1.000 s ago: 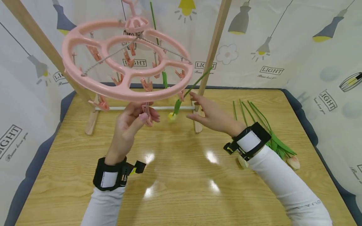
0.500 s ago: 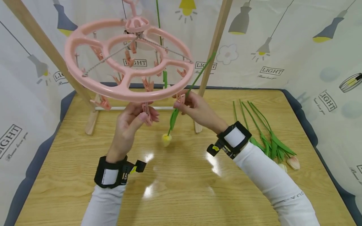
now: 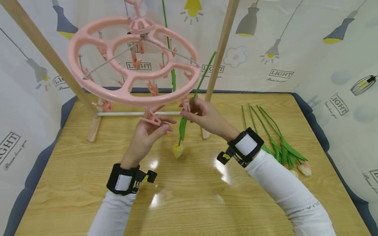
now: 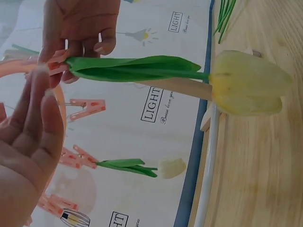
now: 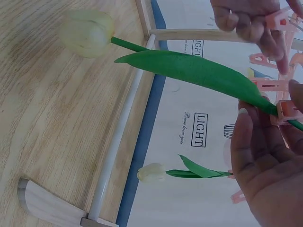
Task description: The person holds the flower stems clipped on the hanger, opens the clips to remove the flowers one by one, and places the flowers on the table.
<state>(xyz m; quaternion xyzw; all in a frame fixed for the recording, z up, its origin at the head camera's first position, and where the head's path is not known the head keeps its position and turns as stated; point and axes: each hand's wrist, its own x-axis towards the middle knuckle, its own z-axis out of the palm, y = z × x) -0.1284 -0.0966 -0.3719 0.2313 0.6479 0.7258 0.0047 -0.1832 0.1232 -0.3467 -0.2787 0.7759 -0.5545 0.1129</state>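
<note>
A pink round clip hanger [image 3: 143, 100] hangs with several pink clothespins below it. My right hand [image 3: 211, 118] pinches one clothespin [image 3: 186, 105] at the hanger's right side, between thumb and fingers. A pale yellow tulip [image 3: 178, 150] hangs head down there, its green stem running up through that clothespin, as the right wrist view shows at the clothespin [image 5: 288, 111]. My left hand [image 3: 143, 139] is just left of it, fingers loosely extended, behind and below a tilted clothespin [image 3: 152, 119]. In the left wrist view, the fingertips [image 4: 49, 101] show nothing gripped between them.
Several tulips [image 3: 283, 147] lie on the wooden table [image 3: 183, 203] at the right, partly behind the right forearm. Another tulip [image 4: 171, 168] hangs upside down from a clothespin at the back. A wooden frame post [image 3: 221, 49] and a white crossbar [image 3: 127, 114] stand around the hanger.
My right hand has moved left to the hanger's right clothespin and grips it; the tulip now hangs more upright. My left hand has let go of its clothespin, which swung aside, and shifted slightly right.
</note>
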